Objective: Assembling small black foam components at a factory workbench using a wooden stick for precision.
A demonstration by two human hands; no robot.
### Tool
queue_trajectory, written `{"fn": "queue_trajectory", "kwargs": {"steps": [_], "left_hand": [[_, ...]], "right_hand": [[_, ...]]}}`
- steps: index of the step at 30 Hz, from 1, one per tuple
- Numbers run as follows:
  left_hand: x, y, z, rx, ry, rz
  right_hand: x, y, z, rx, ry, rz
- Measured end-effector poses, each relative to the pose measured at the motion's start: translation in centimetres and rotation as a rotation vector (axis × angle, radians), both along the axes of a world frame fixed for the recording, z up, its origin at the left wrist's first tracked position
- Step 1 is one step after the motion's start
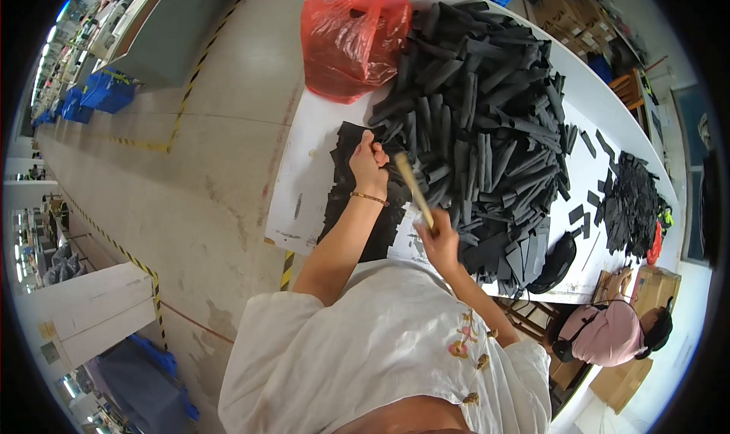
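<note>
My left hand (370, 162) is closed in a fist over the upper part of a flat layer of black pieces (357, 217) on the white table. What its fingers hold, if anything, is hidden. In my right hand (439, 241) is a light wooden stick (414, 191), gripped near its lower end. The stick slants up and left, and its blurred upper tip is close to my left hand. Right beside both hands rises a large heap of curled black strips (479, 115). Flatter dark pieces (525, 255) lie at its near edge.
A red plastic bag (353, 42) stands at the table's far left corner. Beyond the heap lies a smaller pile of black pieces (633, 206). A black rounded object (557, 265) is near the front edge. At right sits another person in a pink top (604, 334).
</note>
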State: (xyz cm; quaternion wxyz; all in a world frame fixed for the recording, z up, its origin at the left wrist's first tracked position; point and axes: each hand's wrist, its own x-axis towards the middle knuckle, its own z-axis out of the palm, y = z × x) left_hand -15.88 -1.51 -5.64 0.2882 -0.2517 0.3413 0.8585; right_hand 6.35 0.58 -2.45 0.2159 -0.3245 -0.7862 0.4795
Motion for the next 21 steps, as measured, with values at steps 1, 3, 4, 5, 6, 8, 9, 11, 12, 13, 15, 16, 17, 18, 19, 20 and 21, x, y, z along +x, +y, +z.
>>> {"fn": "queue_trajectory", "kwargs": {"steps": [1, 3, 4, 5, 6, 8, 9, 11, 12, 13, 15, 16, 17, 18, 19, 20, 21], "left_hand": [[0.9, 0.2, -0.1, 0.033, 0.025, -0.009], [2.5, 0.7, 0.8, -0.005, 0.014, -0.058], [2.8, 0.6, 1.0, -0.041, 0.006, -0.095], [2.9, 0.1, 0.1, -0.074, 0.056, -0.132], [2.8, -0.2, 0.6, -0.076, 0.057, -0.131], [2.4, -0.9, 1.6, -0.152, 0.29, -0.329], [2.0, -1.3, 1.7, -0.209, 0.604, -0.472], [2.2, -2.2, 1.8, -0.196, 0.733, -0.726], [2.3, -2.4, 1.9, -0.155, 0.685, -0.976], [2.5, -2.7, 1.9, -0.109, 0.626, -1.225], [4.4, -3.0, 1.3, -0.043, 0.553, -1.168], [5.4, -2.9, 1.7, -0.021, 0.508, -1.151], [7.1, -2.8, 2.3, -0.071, 0.544, -1.08], [8.0, -3.1, 2.6, -0.159, 0.752, -1.099], [8.9, -3.3, 2.7, -0.115, 0.699, -1.079], [9.7, -3.6, 2.8, -0.071, 0.645, -1.059], [10.0, -4.2, 2.1, -0.043, 0.689, -1.107]], "right_hand": [[-2.5, 0.4, -0.2, 0.001, 0.106, -0.028], [-5.5, 2.0, -0.5, 0.002, 0.213, -0.065], [-6.5, 2.8, -0.4, -0.109, 0.234, -0.078], [-7.1, 3.3, -0.3, -0.219, 0.255, -0.09], [-7.3, 3.7, 0.4, -0.34, 0.313, -0.084], [-7.1, 4.6, 0.5, -0.491, 0.269, -0.063], [-6.9, 4.9, 0.3, -0.492, 0.27, -0.06], [-6.5, 5.7, -0.2, -0.086, 0.098, 0.077], [-6.4, 5.9, -0.2, -0.089, 0.097, 0.082], [-6.5, 6.2, -0.2, -0.111, 0.124, 0.046], [-7.3, 6.9, 0.6, -0.096, 0.205, -0.053], [-7.6, 7.5, 0.5, -0.192, 0.236, -0.135], [-7.8, 8.6, 0.3, -0.171, 0.284, -0.202], [-8.0, 9.8, 0.1, -0.151, 0.333, -0.267], [-8.3, 10.6, 0.5, -0.239, 0.332, -0.318], [-8.6, 11.7, 1.0, -0.326, 0.331, -0.37], [-9.0, 13.3, 1.5, -0.363, 0.429, -0.473]]}}
